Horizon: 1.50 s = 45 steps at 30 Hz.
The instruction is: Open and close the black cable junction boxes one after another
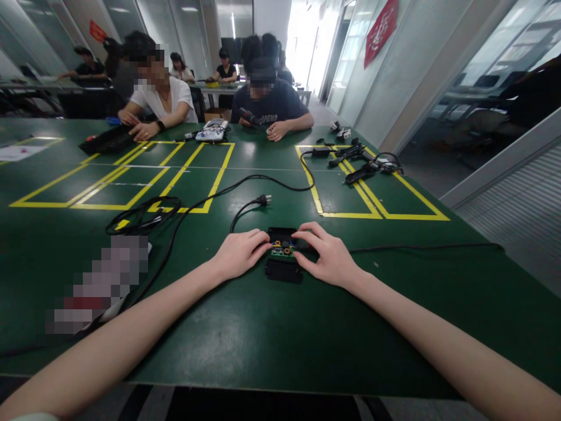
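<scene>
A small green circuit board [277, 253] with copper-wound coils lies in front of me, between two black plastic case halves. One half [281, 234] is just beyond the board, and the other case half [284, 271] lies nearer to me on the table. My left hand [239, 252] has its thumb and forefinger closed at the board's left end. At the right end, the thumb and fingers of my right hand [328, 254] curve around the board's edge. Fingertips partly cover both ends. A black cord [421, 248] runs off to the right from behind my right hand.
A two-pin plug [263, 200] lies beyond my left hand. Coiled black cable [144, 215] and a pixelated object [103, 286] are at left. Yellow tape [350, 215] marks the green table [228, 333]. More cables and adapters [362, 169] lie far right. Two people work across the table.
</scene>
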{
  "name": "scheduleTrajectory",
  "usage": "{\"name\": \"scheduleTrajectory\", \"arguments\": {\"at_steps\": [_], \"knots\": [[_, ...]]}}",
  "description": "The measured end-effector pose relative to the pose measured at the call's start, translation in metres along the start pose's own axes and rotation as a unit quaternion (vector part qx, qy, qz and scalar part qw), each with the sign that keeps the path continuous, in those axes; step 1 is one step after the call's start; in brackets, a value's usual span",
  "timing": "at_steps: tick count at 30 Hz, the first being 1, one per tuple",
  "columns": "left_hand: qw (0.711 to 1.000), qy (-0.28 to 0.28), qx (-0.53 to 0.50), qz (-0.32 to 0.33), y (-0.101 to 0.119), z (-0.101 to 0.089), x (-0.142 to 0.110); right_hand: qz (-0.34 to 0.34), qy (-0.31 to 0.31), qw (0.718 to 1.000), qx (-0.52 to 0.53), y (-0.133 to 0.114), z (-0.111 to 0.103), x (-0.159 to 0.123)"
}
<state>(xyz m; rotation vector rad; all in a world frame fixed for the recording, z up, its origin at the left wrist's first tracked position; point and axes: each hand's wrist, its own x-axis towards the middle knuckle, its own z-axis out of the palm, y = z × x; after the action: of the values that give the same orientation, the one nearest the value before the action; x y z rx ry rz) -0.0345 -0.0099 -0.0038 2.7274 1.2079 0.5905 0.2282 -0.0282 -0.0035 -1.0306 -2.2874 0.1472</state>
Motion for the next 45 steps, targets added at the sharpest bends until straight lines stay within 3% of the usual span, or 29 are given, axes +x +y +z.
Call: {"name": "scheduleTrajectory", "arguments": {"at_steps": [5, 13, 28, 34, 40, 45], "knots": [[1.0, 0.001, 0.004, -0.023, 0.001, -0.001, 0.0, -0.012, -0.049, 0.998, 0.041, 0.008, -0.009, -0.001], [1.0, -0.011, -0.007, -0.015, 0.0, 0.001, -0.001, -0.015, -0.082, 0.996, 0.032, 0.011, -0.001, -0.003], [1.0, -0.017, 0.019, -0.013, 0.0, 0.002, -0.002, -0.007, -0.065, 0.997, 0.032, 0.016, 0.004, 0.0], [0.999, 0.0, -0.006, -0.047, 0.0, 0.003, -0.002, 0.001, -0.047, 0.998, 0.038, 0.017, -0.008, -0.001], [0.999, 0.01, -0.02, -0.047, 0.003, -0.002, -0.001, -0.035, -0.06, 0.997, 0.023, 0.032, -0.016, -0.001], [0.997, 0.031, -0.042, -0.048, 0.004, -0.005, -0.001, 0.011, -0.057, 0.997, 0.041, 0.034, -0.012, -0.002]]}}
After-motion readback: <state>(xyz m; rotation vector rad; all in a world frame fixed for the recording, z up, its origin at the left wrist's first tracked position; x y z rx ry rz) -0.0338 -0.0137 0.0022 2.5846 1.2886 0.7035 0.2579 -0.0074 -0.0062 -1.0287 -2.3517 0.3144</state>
